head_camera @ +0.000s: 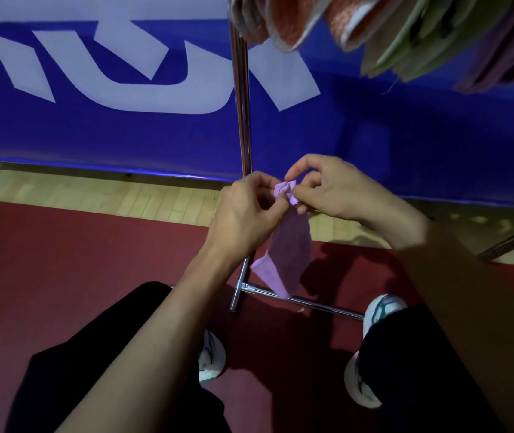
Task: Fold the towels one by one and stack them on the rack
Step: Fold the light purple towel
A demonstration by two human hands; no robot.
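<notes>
Two bare hands met in the middle of the head view, and both pinched the same small lilac towel (287, 254) at its bunched top edge. The left hand (243, 217) gripped it from the left with curled fingers; the right hand (327, 189) held it from the right between thumb and forefinger. One towel only was in the hands. It hung in the air in front of the rack pole (240, 98), with its long axis almost vertical, and its lower corner pointed down toward the floor, just above the chrome foot bar (308, 303).

Several other towels (358, 29) hung over the top of the rack at the upper right: orange, white, green and purple ones, overlapping so that I could not count them exactly.

Two light sneakers were visible below, the left shoe (212, 357) and the right shoe (358, 382), standing on a dark red mat (62, 276). Behind the rack stood one blue banner (124, 132) with big white letters.
</notes>
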